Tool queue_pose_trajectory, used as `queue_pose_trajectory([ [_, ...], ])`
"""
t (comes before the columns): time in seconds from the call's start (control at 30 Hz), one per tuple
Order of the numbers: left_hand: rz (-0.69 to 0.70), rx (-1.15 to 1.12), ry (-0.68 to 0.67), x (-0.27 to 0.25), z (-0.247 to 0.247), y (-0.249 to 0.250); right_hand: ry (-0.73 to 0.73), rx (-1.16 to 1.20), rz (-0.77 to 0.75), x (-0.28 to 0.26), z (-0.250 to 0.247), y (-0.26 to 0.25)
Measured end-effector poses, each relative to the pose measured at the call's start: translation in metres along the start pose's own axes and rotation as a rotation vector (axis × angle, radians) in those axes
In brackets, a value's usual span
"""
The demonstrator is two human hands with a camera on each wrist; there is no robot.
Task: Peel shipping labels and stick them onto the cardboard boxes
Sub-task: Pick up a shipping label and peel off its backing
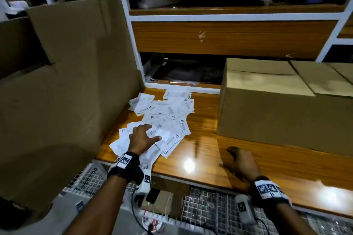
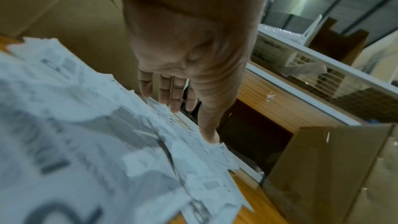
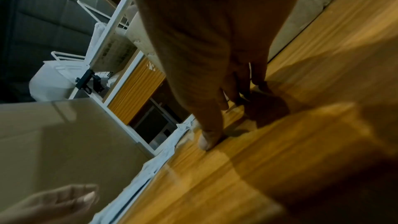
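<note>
Two boxes stand on the counter; loose labels lie between them. Left hand rests spread on labels. Right hand lies flat on counter, fingers relaxed.

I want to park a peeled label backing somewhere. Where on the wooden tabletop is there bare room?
Bare wood lies between the shipping labels and the closed cardboard box, running forward to the right hand, which rests on the tabletop. The left side is crowded: the left hand is on the spread labels, right up against the tall cardboard box.
</note>
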State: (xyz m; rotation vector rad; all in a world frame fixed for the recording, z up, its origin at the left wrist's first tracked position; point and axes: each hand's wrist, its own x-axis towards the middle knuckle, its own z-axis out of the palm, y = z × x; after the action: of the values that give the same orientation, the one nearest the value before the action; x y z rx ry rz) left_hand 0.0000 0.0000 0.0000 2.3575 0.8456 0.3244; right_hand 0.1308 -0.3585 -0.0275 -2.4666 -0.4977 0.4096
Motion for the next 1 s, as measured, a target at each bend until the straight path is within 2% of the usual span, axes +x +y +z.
queue_pose_trajectory([
  [0.07, 0.139, 0.143, -0.149, 0.015, -0.004, -0.002, 0.010, -0.100, -0.002, 0.004, 0.003, -0.003],
  [0.2, 0.376, 0.296, -0.470, 0.047, -0.006, 0.006, 0.015, -0.137, -0.018, 0.004, 0.005, -0.001],
  [0.3, 0.436, 0.499, -0.688, 0.066, -0.003, 0.019, 0.039, -0.145, -0.031, 0.004, 0.008, 0.001],
  [0.4, 0.459, 0.636, -0.757, 0.074, 0.007, 0.031, 0.073, -0.121, -0.041, 0.002, 0.012, 0.008],
  [0.57, 0.538, 0.770, -0.757, 0.083, 0.018, 0.041, 0.066, -0.148, -0.041, 0.007, 0.015, 0.016],
  [0.67, 0.600, 0.787, -0.709, 0.086, 0.021, 0.048, 0.059, -0.126, -0.045, 0.008, 0.016, 0.018],
  [0.87, 0.697, 0.667, -0.486, 0.083, 0.020, 0.058, 0.069, -0.061, -0.035, 0.008, 0.017, 0.019],
  [1.0, 0.680, 0.510, -0.381, 0.083, 0.012, 0.063, 0.051, -0.058, -0.005, 0.010, 0.017, 0.018],
])
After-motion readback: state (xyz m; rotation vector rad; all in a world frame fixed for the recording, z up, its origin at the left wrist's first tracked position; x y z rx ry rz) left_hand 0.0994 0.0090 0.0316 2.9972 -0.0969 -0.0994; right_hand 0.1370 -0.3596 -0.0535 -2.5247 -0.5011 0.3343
